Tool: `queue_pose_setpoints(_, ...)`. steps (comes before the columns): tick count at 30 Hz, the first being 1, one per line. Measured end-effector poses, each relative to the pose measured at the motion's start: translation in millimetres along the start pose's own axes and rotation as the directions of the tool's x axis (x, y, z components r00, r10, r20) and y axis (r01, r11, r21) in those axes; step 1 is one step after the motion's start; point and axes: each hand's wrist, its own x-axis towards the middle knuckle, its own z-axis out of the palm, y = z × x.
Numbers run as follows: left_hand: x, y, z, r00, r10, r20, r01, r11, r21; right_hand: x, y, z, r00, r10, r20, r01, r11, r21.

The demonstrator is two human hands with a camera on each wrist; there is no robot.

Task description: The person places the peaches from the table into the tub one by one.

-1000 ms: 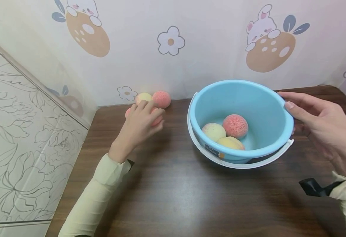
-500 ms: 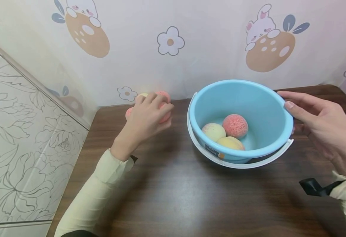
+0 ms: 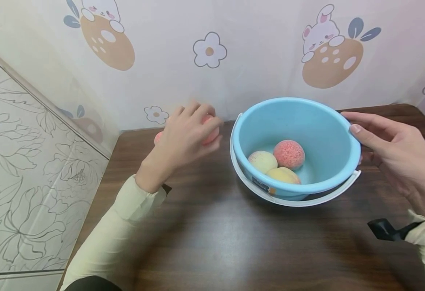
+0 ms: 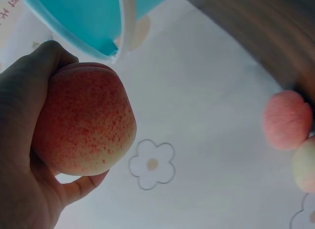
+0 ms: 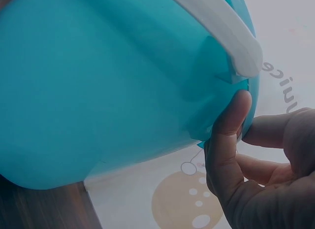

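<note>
Clasping peach [image 4: 86,120] at nine o'clock of bucket [image 3: 296,113], left grip [image 3: 187,135] could be dropping it if loosening; right grip [image 3: 405,157] is pinching rim [image 3: 356,155].

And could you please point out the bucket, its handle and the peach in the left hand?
Bucket [image 3: 292,119], head view: inner back wall.
Handle [image 3: 299,204], head view: front of its curve.
Held peach [image 4: 86,120], left wrist view: its speckled side.
</note>
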Motion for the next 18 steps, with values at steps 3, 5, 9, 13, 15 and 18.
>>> queue_pose_setpoints(3,5.8,1.5,-3.0,1.000,0.008,-0.015,-0.008,1.000,-0.002,-0.3,0.0,0.2,1.000,0.002,-0.001,-0.002,1.000,0.002)
queue_pose_setpoints(5,10.0,2.9,-4.7,1.000,0.015,-0.027,-0.015,1.000,-0.004,-0.4,0.1,0.3,1.000,0.001,-0.002,-0.001,1.000,0.000)
queue_pose_setpoints(9,20.4,8.3,-8.0,0.998,0.031,-0.050,-0.032,0.999,-0.015,-0.1,1.3,-0.1,1.000,-0.006,0.001,0.006,1.000,0.011)
queue_pose_setpoints(13,30.7,13.0,-11.7,0.997,0.056,-0.046,-0.057,0.998,-0.015,-0.3,1.8,0.2,1.000,-0.015,-0.004,0.015,1.000,-0.015)
queue_pose_setpoints(15,35.1,15.0,-13.6,0.997,0.064,-0.040,-0.065,0.998,-0.012,-0.5,1.6,0.5,1.000,-0.016,-0.011,0.016,0.999,-0.044)
queue_pose_setpoints(18,41.3,18.8,-15.3,0.996,0.074,-0.043,-0.075,0.997,-0.021,-0.5,1.4,0.7,1.000,-0.016,-0.016,0.015,0.996,-0.083)
